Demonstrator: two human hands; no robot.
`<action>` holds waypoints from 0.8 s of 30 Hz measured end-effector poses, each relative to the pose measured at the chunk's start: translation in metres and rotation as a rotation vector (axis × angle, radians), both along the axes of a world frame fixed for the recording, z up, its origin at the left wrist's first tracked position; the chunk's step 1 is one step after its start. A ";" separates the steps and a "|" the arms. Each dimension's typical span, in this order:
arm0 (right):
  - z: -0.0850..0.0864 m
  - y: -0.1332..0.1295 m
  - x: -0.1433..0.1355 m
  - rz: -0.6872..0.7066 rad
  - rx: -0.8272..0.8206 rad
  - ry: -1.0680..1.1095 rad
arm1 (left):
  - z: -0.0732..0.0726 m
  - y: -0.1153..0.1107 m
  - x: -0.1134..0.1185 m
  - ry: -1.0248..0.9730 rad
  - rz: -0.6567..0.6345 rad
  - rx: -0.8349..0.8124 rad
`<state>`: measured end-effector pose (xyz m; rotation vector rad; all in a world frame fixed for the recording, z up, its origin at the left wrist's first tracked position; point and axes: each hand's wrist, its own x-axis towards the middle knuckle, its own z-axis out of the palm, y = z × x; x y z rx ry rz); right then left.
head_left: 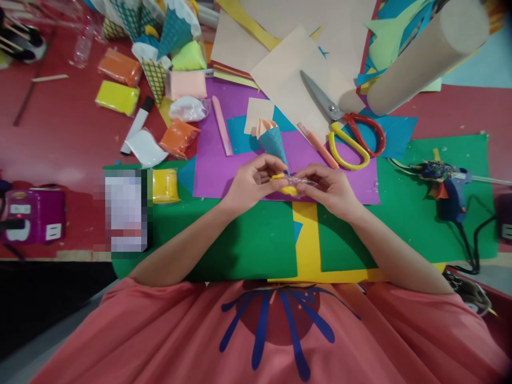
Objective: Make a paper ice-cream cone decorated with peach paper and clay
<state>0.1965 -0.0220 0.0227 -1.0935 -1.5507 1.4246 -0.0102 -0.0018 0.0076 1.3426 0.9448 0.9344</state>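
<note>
Near the front edge of the purple sheet (216, 178), my left hand (253, 184) pinches a small packet of yellow modelling clay (289, 190). From the other side, my right hand (331, 189) has its fingers closed on the clear plastic wrapper of the same packet. Just beyond my fingers lies a small paper cone (272, 140), blue with a grid pattern and a peach top. A pink stick-like tool (222, 127) rests to its left, and an orange-pink tool (319, 145) to its right.
Scissors (340, 120) with red and yellow handles lie right of the cone. A glue gun (454, 194) sits at far right, below a large cardboard tube (424, 58). Clay packets (118, 97), a marker (137, 125) and several cones (176, 29) are at left. A phone-like object (126, 210) is blurred.
</note>
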 end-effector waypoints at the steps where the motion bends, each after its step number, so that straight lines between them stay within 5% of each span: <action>1: 0.001 0.000 0.000 0.022 -0.006 -0.009 | 0.001 0.000 -0.001 0.018 0.008 0.003; 11: -0.001 0.000 -0.001 0.023 -0.179 0.107 | 0.008 -0.002 0.000 0.019 -0.032 -0.065; 20: 0.004 0.000 -0.003 -0.055 -0.061 -0.005 | 0.010 -0.002 0.000 0.014 -0.065 -0.200; 24: 0.002 0.000 -0.002 -0.083 -0.170 0.098 | 0.009 -0.003 -0.001 -0.016 -0.126 -0.213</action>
